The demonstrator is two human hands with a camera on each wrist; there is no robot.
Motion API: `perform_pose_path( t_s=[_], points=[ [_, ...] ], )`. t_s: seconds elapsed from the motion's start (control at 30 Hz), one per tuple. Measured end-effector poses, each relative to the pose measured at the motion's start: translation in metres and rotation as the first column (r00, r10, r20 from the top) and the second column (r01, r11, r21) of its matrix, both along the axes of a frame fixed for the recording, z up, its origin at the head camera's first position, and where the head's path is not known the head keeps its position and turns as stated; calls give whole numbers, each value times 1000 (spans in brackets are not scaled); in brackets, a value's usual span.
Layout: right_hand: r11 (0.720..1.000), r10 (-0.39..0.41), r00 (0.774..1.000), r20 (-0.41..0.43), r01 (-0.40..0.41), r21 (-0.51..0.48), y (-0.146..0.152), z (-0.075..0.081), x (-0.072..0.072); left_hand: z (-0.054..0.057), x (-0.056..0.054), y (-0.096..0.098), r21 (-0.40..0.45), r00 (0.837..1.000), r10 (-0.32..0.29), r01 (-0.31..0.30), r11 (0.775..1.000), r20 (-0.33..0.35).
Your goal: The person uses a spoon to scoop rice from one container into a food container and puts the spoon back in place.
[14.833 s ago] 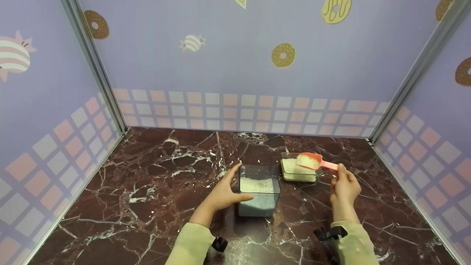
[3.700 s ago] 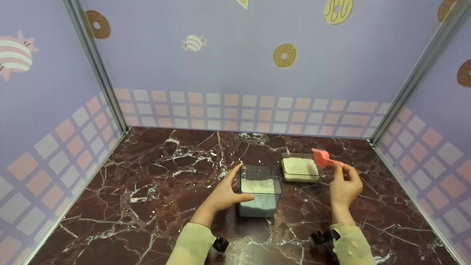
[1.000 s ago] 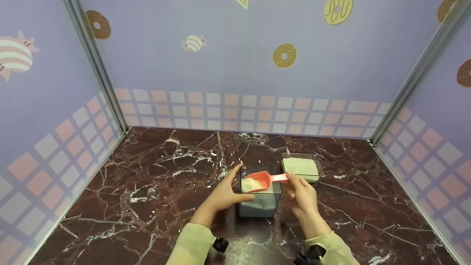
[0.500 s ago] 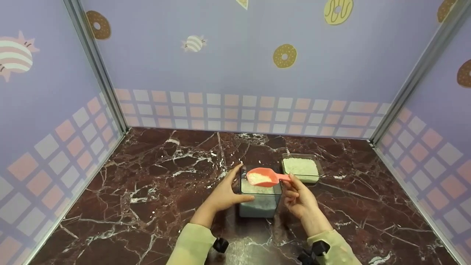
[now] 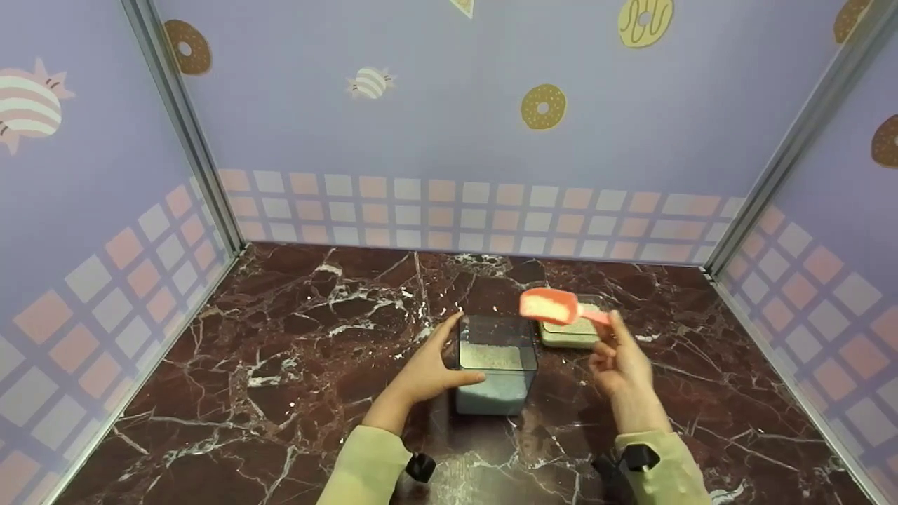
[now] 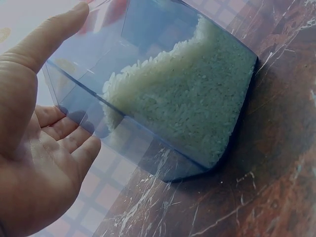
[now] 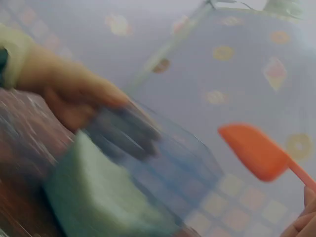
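A tall clear bluish container (image 5: 494,393) partly full of white rice (image 6: 173,94) stands on the table. My left hand (image 5: 428,368) holds its left side, thumb across the near face and fingers along the far side. In my right hand (image 5: 624,365), thumb and fingers pinch the handle of an orange-red scoop (image 5: 551,306) with rice in its bowl. The scoop is raised between the tall container and a low clear box (image 5: 572,342) of rice, overlapping the box in the head view. From below, the right wrist view shows the scoop's underside (image 7: 256,150).
The table (image 5: 316,414) is dark red marble with white veins; small white specks lie on it left of the containers. Patterned purple panels (image 5: 449,140) close off the back and both sides. A black strap (image 5: 421,466) sits at each wrist.
Over the last second, my right hand has lifted the rice-laden scoop out of the tall container and carried it right and away, toward the low box. My left hand stays put.
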State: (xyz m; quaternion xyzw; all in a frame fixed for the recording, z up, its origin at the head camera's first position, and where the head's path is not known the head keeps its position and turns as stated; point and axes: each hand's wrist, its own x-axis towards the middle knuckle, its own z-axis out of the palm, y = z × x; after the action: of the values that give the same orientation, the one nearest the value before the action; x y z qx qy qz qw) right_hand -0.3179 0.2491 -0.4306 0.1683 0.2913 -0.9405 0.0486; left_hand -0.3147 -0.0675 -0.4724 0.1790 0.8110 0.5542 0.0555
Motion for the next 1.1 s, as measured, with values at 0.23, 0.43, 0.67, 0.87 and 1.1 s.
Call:
perform_pose_path(
  t_s=[0.23, 0.43, 0.67, 0.87, 1.1],
  points=[
    [896, -397, 918, -18, 392, 210, 22, -22, -17, 0, 0, 0, 4, 1000, 1, -1, 1000, 1],
    [575, -556, 752, -353, 655, 491, 16, -38, -25, 0, 0, 0, 17, 1000, 2, -2, 1000, -16],
    [290, -401, 654, -642, 755, 588, -4, -22, -10, -1, -1, 0, 19, 1000, 6, -6, 1000, -23],
    [172, -302, 578, -758, 815, 553, -3, -27, -13, -3, -2, 0, 65, 1000, -21, 22, 998, -15],
    [535, -493, 692, -527, 719, 443, 4, -7, -10, -2, -1, 0, 64, 1000, -16, 18, 998, -26]
  ],
)
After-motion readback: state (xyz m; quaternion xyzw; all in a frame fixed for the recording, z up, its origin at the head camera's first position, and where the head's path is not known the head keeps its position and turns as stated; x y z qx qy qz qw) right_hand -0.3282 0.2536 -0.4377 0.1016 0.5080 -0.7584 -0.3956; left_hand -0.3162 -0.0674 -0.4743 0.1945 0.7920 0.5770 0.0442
